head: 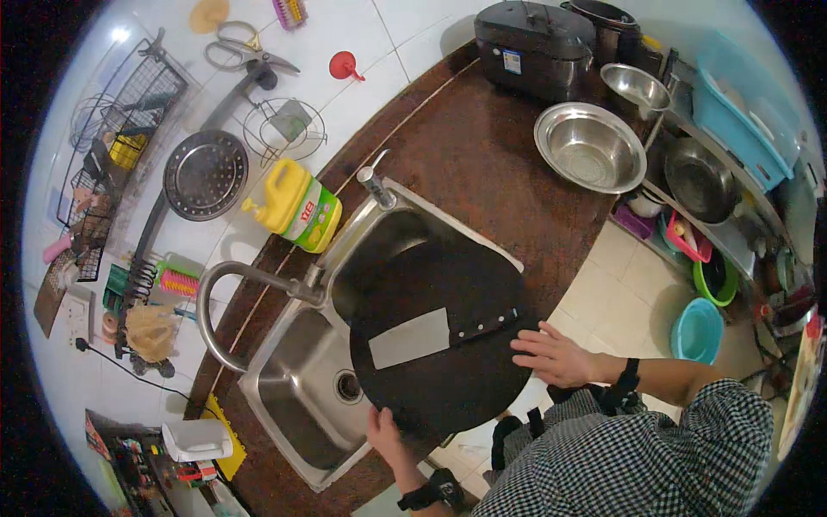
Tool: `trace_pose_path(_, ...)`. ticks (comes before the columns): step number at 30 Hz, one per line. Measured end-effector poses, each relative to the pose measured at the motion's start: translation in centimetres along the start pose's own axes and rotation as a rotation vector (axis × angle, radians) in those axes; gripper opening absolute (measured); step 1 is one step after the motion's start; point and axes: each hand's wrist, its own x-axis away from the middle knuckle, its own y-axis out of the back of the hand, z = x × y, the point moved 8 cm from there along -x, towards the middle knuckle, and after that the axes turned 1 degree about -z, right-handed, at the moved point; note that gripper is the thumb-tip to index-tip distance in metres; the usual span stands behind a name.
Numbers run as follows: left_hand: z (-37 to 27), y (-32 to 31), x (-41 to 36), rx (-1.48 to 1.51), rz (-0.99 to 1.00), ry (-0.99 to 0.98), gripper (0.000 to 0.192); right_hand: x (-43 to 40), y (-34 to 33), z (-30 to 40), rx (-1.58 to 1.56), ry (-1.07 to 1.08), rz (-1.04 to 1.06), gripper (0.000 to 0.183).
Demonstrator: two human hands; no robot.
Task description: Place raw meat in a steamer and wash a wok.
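Note:
A round black cutting board [446,394] lies across the front part of the double sink, covering much of one basin and overlapping the other. On it rests a cleaver [410,339] with a broad grey blade and a dark riveted handle pointing toward my right hand. My left hand [386,438] holds the board's lower left edge, fingers partly hidden beneath it. At the right edge, near the handle's end, my right hand [559,355] grips the board with fingers spread over its top. The uncovered steel basin [303,388] shows its drain.
A curved faucet [216,323] arches over the sink. A yellow detergent jug [300,210] stands behind it. On the brown counter [452,148] are a steel bowl [591,148] and a black rice cooker [533,52]. Scissors [245,48] hang on the wall; a blue basin [698,333] sits low at right.

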Motion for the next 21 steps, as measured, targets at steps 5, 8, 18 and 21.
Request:
trace_pose_path(5,2.4,-0.3,3.3,0.101,-0.082,-0.074,0.038,2.0,1.4,-2.4,-0.081,0.041,0.096,0.047)
trace_pose_path(8,2.5,-1.8,4.5,0.015,-0.092,-0.039,0.039,2.8,2.4,-4.2,-0.146,0.067,0.057,0.05)
trace_pose_path(18,-0.5,-11.5,6.4,-0.144,0.061,-0.119,0.048,1.0,10.0,-8.7,0.221,-0.016,0.045,0.029)
trace_pose_path(21,-1.1,-14.1,6.6,0.018,0.118,-0.302,0.05,3.1,10.9,-13.1,0.365,-0.01,-0.055,0.024)
